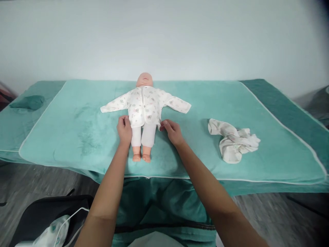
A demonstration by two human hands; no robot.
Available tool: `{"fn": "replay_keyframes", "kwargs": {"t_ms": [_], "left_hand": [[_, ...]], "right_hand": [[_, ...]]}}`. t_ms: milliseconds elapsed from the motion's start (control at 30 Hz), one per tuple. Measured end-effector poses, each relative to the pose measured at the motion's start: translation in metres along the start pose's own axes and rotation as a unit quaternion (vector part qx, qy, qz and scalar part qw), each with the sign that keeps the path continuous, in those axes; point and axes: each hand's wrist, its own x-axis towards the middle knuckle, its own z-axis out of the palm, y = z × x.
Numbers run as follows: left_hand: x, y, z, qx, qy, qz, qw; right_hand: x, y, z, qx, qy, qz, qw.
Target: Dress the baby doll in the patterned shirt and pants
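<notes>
A baby doll (144,79) lies on its back on the green bed cover, head toward the wall and feet toward me. A white printed jacket (144,107) covers its chest, with both sleeves spread wide. White trousers (148,135) clothe its legs, and the bare feet stick out. My left hand (124,129) is closed at the jacket's lower left corner, its fingertips partly hidden. At the lower right corner, my right hand (171,130) pinches the jacket's hem between thumb and finger.
Crumpled white printed clothing (235,140) lies on the right of the green bed cover (195,157). A dark green bundle (27,102) rests at the far left. Below the bed's front edge stands a black chair (55,206) with a white and green bag and a white cord.
</notes>
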Motion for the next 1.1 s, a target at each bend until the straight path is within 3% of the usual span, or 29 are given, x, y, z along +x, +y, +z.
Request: {"fn": "replay_keyframes", "kwargs": {"t_ms": [633,800,933,1000,1100], "left_hand": [[-0.002,0.002,-0.002,-0.043,0.012,-0.012,0.999],[0.013,0.012,-0.006,-0.063,0.016,-0.011,0.998],[0.032,0.025,-0.014,-0.086,0.055,0.02,0.995],[0.037,0.025,-0.015,-0.104,0.068,0.007,0.992],[0.04,0.013,-0.014,-0.18,0.05,-0.064,0.98]], "right_hand": [[0.003,0.001,0.002,0.039,0.026,0.033,0.998],[0.006,0.005,0.003,0.052,0.055,0.049,0.996],[0.006,0.006,0.002,0.089,0.066,0.061,0.992],[0.006,0.005,0.0,0.114,0.068,0.063,0.989],[0.005,0.003,-0.002,0.141,0.073,0.067,0.985]]}}
